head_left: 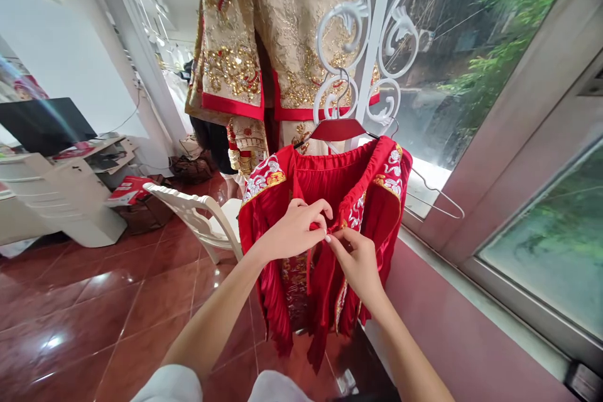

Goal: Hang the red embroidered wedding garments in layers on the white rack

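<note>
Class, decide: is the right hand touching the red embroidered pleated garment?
Touching. The head view shows the right hand pinching the red garment at its front.

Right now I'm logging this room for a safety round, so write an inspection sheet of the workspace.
Surface: glossy reddish floor tiles with light glare.
Job's things: embroidered red garment on a red hanger.
Clutter: bare wire hanger by the window; red-and-white package beside the desk.
Hands: left hand and right hand meet at the garment's front, fingertips pinching; exact part too small to tell.
Cables: thin cord near the wall.
Surroundings: gold-trimmed garment behind, white chair and monitor to the left.
</note>
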{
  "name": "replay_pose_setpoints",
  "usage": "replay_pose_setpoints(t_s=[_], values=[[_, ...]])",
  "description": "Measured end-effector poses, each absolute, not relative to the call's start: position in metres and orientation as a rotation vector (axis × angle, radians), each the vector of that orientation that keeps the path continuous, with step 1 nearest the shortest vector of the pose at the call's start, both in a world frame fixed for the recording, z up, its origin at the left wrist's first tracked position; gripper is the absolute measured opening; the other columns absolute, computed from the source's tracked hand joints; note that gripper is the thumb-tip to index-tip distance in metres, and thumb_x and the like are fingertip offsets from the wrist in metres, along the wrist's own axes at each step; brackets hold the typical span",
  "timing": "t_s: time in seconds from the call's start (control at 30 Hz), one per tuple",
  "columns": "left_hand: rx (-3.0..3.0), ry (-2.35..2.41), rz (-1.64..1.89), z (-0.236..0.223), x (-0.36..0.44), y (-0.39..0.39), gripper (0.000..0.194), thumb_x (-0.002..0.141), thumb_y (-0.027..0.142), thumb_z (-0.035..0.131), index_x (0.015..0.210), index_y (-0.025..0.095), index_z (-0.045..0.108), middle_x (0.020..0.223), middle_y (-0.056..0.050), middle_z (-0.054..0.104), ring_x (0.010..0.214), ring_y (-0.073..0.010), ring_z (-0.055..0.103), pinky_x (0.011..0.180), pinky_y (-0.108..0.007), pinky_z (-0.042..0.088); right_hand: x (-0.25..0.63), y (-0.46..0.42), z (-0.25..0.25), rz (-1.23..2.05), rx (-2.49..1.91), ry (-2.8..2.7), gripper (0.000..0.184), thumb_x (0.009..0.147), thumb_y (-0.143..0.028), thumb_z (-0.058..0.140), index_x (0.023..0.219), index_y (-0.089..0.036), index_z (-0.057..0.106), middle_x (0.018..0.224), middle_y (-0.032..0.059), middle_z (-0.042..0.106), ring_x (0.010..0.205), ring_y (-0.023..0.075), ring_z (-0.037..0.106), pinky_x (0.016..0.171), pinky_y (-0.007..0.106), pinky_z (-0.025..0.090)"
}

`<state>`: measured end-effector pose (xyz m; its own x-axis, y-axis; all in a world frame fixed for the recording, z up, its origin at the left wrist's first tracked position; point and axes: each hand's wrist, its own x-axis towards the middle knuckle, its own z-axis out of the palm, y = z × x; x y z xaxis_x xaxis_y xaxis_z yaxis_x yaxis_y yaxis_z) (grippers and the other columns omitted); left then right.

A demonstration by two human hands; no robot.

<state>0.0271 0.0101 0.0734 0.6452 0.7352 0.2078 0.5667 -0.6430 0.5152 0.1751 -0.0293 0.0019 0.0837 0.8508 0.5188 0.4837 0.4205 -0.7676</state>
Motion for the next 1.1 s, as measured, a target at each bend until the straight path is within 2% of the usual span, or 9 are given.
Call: replay_pose_setpoints(t_s=[0.2,0.47,0.57,0.67,0.73,0.8,0.9,1.0,1.1], values=[[2.454,0.978,0.492,0.08,0.028,0.009,0.024,0.078,0.02,0.042,0.101,0.023,0.047,0.076,0.004,0.067,0.098,-0.0222,0.036,0.089,-0.036,0.03,0.195,-0.022,0.007,0.918,-1.19,-1.575,0.032,0.073,-0.04,0.06,0.056,-0.015,0.049,0.052,-0.0045,0.041,0.05,0.0077,0.032,0.049,0.022,0.026],[2.692,1.281,0.343,0.076,-0.007,0.015,0.024,0.069,0.014,0.043,0.09,0.019,0.054,0.06,0.002,0.063,0.079,-0.02,0.052,0.082,-0.033,0.034,0.177,-0.046,-0.133,1.159,-1.576,-1.679,0.027,0.071,-0.023,0.056,0.048,-0.016,0.043,0.047,-0.0041,0.037,0.048,0.0077,0.034,0.049,0.022,0.026],[2.828,1.667,0.413,0.059,0.005,0.023,0.024,0.077,0.026,0.045,0.089,0.012,0.06,0.061,-0.006,0.063,0.069,-0.0217,0.056,0.086,-0.039,0.034,0.189,-0.049,-0.103,0.841,-1.835,-1.929,0.023,0.076,-0.026,0.055,0.056,-0.016,0.056,0.053,0.0004,0.049,0.054,0.0119,0.045,0.054,0.024,0.032],[2.695,2.05,0.946,0.043,0.034,0.035,0.042,0.083,0.031,0.044,0.118,0.008,0.052,0.1,-0.02,0.064,0.098,-0.0313,0.056,0.092,-0.048,0.028,0.208,-0.023,-0.026,0.168,-1.846,-1.75,0.032,0.087,-0.037,0.04,0.092,-0.016,0.064,0.084,0.01,0.062,0.078,0.0213,0.056,0.069,0.032,0.042],[2.494,2.185,1.306,0.035,0.05,0.046,0.051,0.084,0.026,0.045,0.133,0.015,0.038,0.132,-0.022,0.044,0.122,-0.0357,0.039,0.097,-0.053,0.021,0.22,0.012,0.021,-0.257,-1.664,-1.403,0.049,0.086,-0.039,0.04,0.128,-0.015,0.043,0.121,0.0166,0.05,0.11,0.0275,0.046,0.088,0.04,0.039],[2.283,2.265,1.492,0.031,0.055,0.058,0.06,0.083,0.025,0.048,0.138,0.017,0.029,0.145,-0.022,0.023,0.132,-0.0387,0.023,0.099,-0.056,0.017,0.232,0.051,0.05,-0.423,-1.656,-1.238,0.077,0.078,-0.044,0.052,0.141,-0.014,0.02,0.14,0.0213,0.027,0.127,0.0355,0.025,0.095,0.053,0.029],[2.117,2.339,1.566,0.034,0.04,0.069,0.066,0.08,0.027,0.053,0.139,0.014,0.027,0.147,-0.024,0.017,0.134,-0.0404,0.016,0.101,-0.057,0.019,0.252,0.096,0.06,-0.347,-1.809,-1.159,0.094,0.068,-0.042,0.062,0.142,-0.014,0.013,0.143,0.0245,0.015,0.127,0.0422,0.019,0.093,0.062,0.024],[2.23,2.309,1.506,0.045,0.01,0.066,0.057,0.082,0.022,0.048,0.137,0.02,0.034,0.139,-0.016,0.038,0.127,-0.0329,0.035,0.103,-0.052,0.022,0.275,0.108,0.056,-0.332,-1.786,-1.258,0.079,0.07,-0.032,0.057,0.139,-0.015,0.024,0.135,0.0217,0.033,0.117,0.0351,0.036,0.09,0.05,0.033],[2.317,2.285,1.321,0.064,-0.016,0.058,0.05,0.082,0.021,0.044,0.131,0.02,0.042,0.121,-0.012,0.057,0.109,-0.0286,0.053,0.096,-0.044,0.036,0.295,0.101,0.061,-0.414,-1.711,-1.356,0.053,0.075,-0.022,0.043,0.127,-0.016,0.042,0.112,0.0157,0.054,0.095,0.0265,0.05,0.079,0.038,0.038]])
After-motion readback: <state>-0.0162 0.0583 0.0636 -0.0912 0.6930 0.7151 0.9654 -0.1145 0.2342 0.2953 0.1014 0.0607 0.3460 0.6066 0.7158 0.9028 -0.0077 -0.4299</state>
